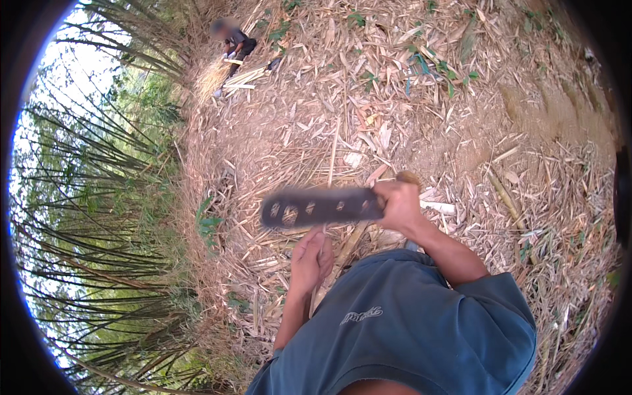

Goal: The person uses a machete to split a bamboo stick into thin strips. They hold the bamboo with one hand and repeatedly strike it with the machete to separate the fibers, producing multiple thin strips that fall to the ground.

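Note:
My right hand (399, 205) is wrapped round the wooden handle (407, 178) of a machete. Its broad dark blade (322, 207), pierced by a row of holes, points left and is slightly blurred. Just below the blade, my left hand (311, 261) is closed on a thin bamboo strip (334, 153). The strip runs away from me under the blade and also extends back past my left wrist. The blade hides the strip's middle, so I cannot tell whether they touch.
Dry bamboo sheaths, chips and split pieces (283, 174) litter the ground around me. A cut bamboo length (505, 199) lies at right. At far left, a person (234, 45) bends beside a pile of pale strips (242, 80). Bamboo clumps (99, 217) line the left side.

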`<state>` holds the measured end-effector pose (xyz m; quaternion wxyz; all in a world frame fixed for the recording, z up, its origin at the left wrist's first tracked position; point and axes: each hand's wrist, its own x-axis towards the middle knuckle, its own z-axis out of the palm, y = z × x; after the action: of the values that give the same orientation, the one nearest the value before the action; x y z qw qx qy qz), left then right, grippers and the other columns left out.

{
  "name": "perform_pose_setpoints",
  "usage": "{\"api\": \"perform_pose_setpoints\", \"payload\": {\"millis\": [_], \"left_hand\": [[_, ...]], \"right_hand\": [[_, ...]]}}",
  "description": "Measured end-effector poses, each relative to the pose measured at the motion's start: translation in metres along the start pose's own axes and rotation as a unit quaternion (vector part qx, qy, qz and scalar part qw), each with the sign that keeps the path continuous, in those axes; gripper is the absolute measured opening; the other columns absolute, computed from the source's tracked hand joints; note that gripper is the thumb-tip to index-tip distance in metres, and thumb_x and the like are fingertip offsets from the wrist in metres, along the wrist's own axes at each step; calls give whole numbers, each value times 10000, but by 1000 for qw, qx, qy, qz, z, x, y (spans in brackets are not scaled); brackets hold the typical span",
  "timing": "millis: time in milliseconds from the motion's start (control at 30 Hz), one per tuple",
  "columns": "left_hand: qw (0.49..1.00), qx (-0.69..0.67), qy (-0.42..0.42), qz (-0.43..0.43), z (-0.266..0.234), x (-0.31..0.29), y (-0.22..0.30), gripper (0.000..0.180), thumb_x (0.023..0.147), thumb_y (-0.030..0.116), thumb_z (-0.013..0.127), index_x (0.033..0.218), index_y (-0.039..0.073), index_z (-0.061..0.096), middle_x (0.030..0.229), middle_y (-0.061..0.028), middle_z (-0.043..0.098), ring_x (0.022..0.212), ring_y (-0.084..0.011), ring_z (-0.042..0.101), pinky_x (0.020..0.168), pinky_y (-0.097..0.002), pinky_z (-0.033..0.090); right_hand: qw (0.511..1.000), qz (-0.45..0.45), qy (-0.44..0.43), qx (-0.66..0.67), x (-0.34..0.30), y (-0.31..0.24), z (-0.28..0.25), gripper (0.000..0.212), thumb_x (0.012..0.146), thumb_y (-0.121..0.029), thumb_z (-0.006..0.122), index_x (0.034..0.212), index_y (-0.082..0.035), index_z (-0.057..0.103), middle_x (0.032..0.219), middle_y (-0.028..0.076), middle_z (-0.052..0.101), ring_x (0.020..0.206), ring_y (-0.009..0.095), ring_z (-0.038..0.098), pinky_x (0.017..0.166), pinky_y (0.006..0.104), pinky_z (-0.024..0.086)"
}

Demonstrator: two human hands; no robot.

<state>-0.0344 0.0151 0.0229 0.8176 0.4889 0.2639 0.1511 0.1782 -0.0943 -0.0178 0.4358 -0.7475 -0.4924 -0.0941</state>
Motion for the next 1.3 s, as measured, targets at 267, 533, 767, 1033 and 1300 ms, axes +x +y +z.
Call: {"api": "perform_pose_setpoints", "payload": {"millis": [267,533,767,1033,1300], "left_hand": [[998,-50,-16,-38,10,-13,4,422,1083,177,389,1493,86,427,573,65,314,422,-32,273,381,-201,240],[995,-81,27,-51,10,-13,-6,424,1073,162,406,1483,56,427,565,54,306,397,-32,263,351,-203,233],[996,-36,-39,-66,6,-19,-8,430,1078,160,393,1496,61,416,571,64,307,412,-27,262,374,-197,242],[993,27,-103,-59,2,-21,-9,435,1074,186,402,1488,54,430,555,65,323,406,-33,284,370,-200,274],[995,-34,-64,-70,30,4,-3,450,1065,164,394,1496,36,403,531,53,306,397,-66,301,362,-220,306]], "right_hand": [[998,49,-34,-35,9,14,10,123,633,-150,689,665,-67,604,559,122,563,539,317,624,553,443,507],[996,-70,-35,-30,6,2,16,204,653,-196,723,625,-81,557,544,90,562,505,249,600,540,393,512],[989,104,-67,-80,16,42,8,134,636,-186,725,693,-86,656,543,93,580,499,245,588,564,414,505],[939,341,-26,-36,52,58,-18,143,761,-176,642,705,-53,689,511,55,568,436,158,525,493,337,420],[954,287,79,25,1,60,-22,174,717,-186,698,737,-13,696,545,86,599,419,176,508,436,345,392]]}}
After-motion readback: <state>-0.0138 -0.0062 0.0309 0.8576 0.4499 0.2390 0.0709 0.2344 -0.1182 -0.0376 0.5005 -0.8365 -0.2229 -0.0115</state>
